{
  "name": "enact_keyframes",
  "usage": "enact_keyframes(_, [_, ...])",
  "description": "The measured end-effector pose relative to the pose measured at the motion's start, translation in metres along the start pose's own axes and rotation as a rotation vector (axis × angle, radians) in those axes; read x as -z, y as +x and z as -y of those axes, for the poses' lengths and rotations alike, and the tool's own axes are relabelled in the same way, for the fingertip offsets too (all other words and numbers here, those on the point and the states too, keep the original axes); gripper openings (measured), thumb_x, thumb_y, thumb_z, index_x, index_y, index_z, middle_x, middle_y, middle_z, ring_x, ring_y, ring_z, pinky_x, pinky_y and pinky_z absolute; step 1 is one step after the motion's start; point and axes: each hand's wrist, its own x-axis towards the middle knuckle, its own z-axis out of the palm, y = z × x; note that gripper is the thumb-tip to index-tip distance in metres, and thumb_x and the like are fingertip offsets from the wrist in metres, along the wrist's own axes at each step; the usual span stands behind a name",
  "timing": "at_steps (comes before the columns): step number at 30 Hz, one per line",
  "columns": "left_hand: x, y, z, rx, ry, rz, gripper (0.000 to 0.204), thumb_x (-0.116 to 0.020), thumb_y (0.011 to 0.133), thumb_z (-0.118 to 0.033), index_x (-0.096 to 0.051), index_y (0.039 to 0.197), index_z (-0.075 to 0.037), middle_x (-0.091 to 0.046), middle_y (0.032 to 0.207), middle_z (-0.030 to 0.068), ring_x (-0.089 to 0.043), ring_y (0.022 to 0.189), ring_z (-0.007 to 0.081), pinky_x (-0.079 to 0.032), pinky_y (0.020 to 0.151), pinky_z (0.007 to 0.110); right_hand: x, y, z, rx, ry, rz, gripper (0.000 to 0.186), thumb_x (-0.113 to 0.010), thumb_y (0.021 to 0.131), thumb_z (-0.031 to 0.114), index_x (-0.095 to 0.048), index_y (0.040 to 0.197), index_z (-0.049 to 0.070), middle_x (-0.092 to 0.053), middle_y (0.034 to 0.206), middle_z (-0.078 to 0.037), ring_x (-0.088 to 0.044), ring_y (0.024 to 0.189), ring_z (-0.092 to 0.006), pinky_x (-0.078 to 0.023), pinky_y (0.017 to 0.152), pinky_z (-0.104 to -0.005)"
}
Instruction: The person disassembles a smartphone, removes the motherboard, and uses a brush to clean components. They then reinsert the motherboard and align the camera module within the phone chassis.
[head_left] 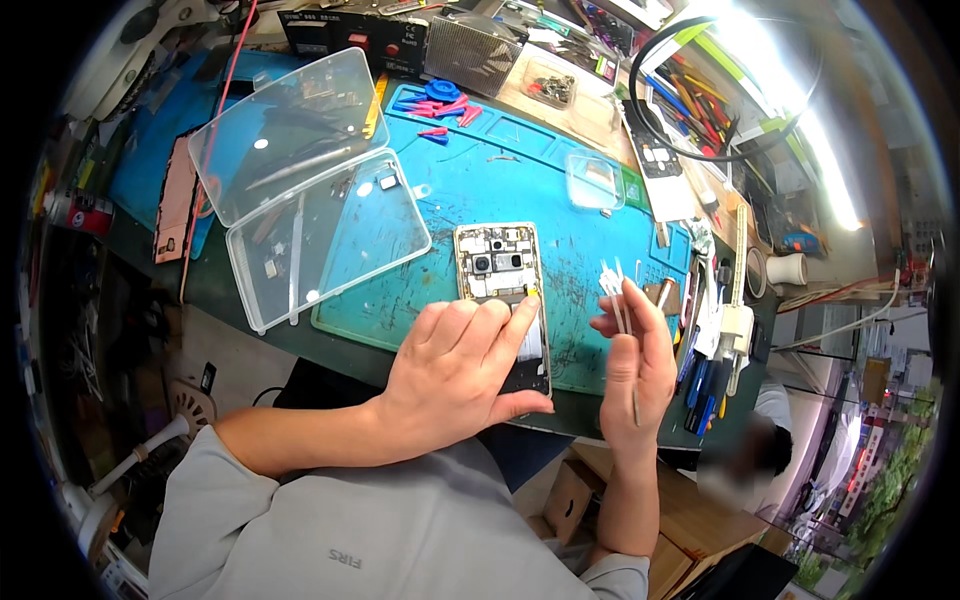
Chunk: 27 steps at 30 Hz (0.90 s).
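While the left hand [460, 365] pressed flat on the opened phone [500, 275] lying on the blue mat [480, 180], the right hand [635, 360] pinched tweezers [620, 310] just beside it.

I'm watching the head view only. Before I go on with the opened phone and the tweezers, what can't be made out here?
All in the head view:
- Lower half of the opened phone: covered by the left hand.
- What the tweezers grip at their tips: too small to tell.
- Tweezers' shaft: hidden inside the right hand.
- Small parts in the clear plastic case: too small, under glare.
- Right bench edge: washed out by the lamp.
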Motion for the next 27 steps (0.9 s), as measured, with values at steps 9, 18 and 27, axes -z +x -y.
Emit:
enact_keyframes(9, [-0.002,0.005,0.007,0.010,-0.032,0.067,0.085,-0.057,0.095,-0.068,-0.061,0.147,0.000,-0.045,0.096,0.0053,-0.046,0.090,0.0234,-0.042,0.083,0.037,-0.005,0.026,-0.020,-0.006,0.173,0.165,0.028,-0.084,0.085,-0.003,-0.076,0.112,-0.003,-0.076,0.100,-0.012,-0.071,0.087,-0.0177,-0.056,0.076,-0.0288])
enact_keyframes(18, [-0.001,0.006,0.008,0.051,-0.078,0.138,0.078,-0.060,0.097,-0.062,-0.061,0.148,-0.003,-0.046,0.098,0.0033,-0.045,0.091,0.0225,-0.039,0.082,0.038,-0.013,0.021,-0.027,-0.172,0.411,0.150,0.016,-0.072,0.100,0.006,-0.073,0.109,-0.008,-0.076,0.101,-0.019,-0.077,0.088,-0.0245,-0.064,0.079,-0.0340])
enact_keyframes(27, [0.001,0.008,0.010,0.076,-0.118,0.154,0.075,-0.061,0.098,-0.060,-0.060,0.150,-0.005,-0.047,0.100,0.0032,-0.045,0.091,0.0231,-0.037,0.082,0.038,-0.013,0.026,-0.024,-0.103,0.310,0.195,0.028,-0.070,0.105,0.020,-0.073,0.110,-0.008,-0.076,0.099,-0.019,-0.078,0.088,-0.0262,-0.063,0.075,-0.0329])
